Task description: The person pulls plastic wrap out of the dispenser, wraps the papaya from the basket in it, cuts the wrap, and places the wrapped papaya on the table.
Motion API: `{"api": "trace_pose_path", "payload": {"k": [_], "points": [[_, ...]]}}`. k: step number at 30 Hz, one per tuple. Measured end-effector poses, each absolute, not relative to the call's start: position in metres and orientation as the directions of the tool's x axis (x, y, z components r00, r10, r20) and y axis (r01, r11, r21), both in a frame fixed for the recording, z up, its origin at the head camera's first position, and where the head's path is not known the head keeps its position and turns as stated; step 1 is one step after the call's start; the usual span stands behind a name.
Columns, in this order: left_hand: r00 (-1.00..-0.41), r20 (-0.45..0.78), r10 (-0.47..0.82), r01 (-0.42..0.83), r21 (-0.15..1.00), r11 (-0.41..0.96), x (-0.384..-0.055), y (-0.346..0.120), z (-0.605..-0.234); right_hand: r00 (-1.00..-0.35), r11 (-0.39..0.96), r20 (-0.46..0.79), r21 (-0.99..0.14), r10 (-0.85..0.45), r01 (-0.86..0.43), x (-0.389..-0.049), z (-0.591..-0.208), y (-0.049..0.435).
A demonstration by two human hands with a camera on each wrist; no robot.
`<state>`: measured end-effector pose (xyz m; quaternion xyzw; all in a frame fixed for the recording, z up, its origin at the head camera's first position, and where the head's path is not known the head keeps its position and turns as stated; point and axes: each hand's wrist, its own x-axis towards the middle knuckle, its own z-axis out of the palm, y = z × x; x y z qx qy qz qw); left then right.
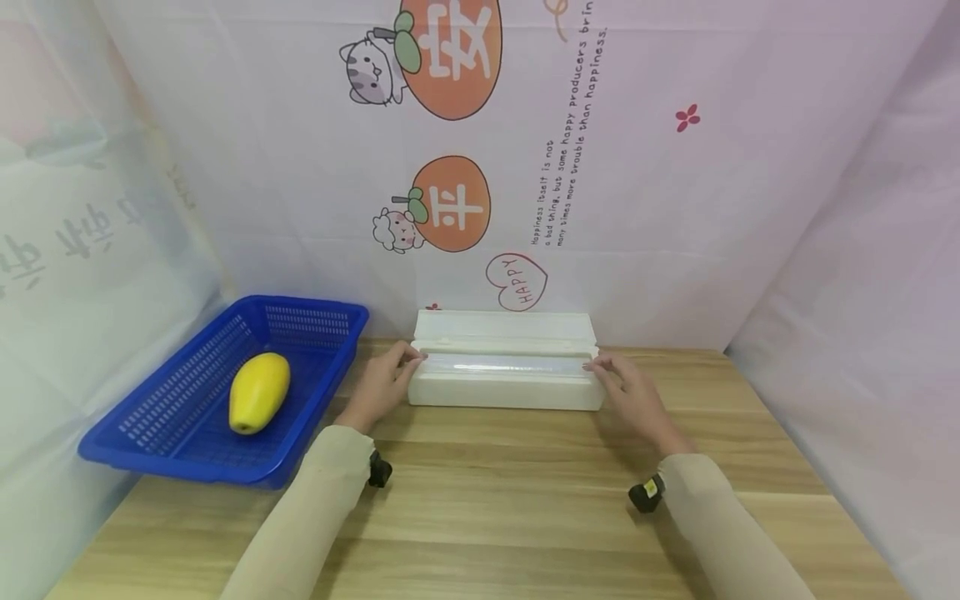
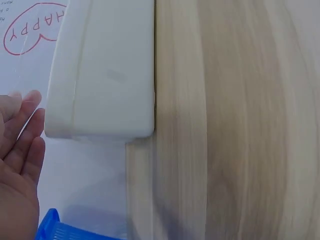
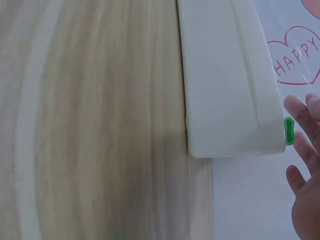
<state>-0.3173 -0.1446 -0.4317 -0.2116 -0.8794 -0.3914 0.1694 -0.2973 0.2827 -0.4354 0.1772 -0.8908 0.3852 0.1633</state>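
Observation:
A long white cling film dispenser (image 1: 504, 395) lies across the table's far side, its lid (image 1: 504, 323) raised against the wall. Clear, shiny cling film (image 1: 510, 365) stretches over its opening. At the left end, my left hand (image 1: 381, 387) pinches the film's edge between thumb and index finger; its other fingers show loosely bent in the left wrist view. My right hand (image 1: 636, 400) pinches the film at the opposite end. In the right wrist view a small green piece (image 3: 289, 131) sticks out of the dispenser's end, near those fingers. The film roll inside cannot be made out.
A blue plastic basket (image 1: 187, 472) stands at the left, partly over the wooden table (image 1: 495, 508). In it lies a yellow papaya-like fruit (image 1: 259, 393). White printed cloth (image 1: 637, 192) hangs behind the table and along both sides.

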Motion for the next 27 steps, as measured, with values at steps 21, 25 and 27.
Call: {"api": "trace_pose_path", "payload": {"k": [21, 25, 27], "points": [[-0.887, 0.412, 0.208, 0.461, 0.77, 0.44, -0.322, -0.145, -0.424, -0.902, 0.557, 0.398, -0.717, -0.164, -0.418, -0.298, -0.421, 0.279], [-0.879, 0.432, 0.202, 0.476, 0.773, 0.419, -0.322, -0.145, -0.421, -0.886, 0.555, 0.432, -0.702, -0.166, -0.446, -0.3, -0.419, 0.28], [-0.879, 0.436, 0.195, 0.476, 0.775, 0.416, -0.322, -0.145, -0.419, -0.882, 0.554, 0.441, -0.699, -0.164, -0.452, -0.301, -0.417, 0.281]]}}
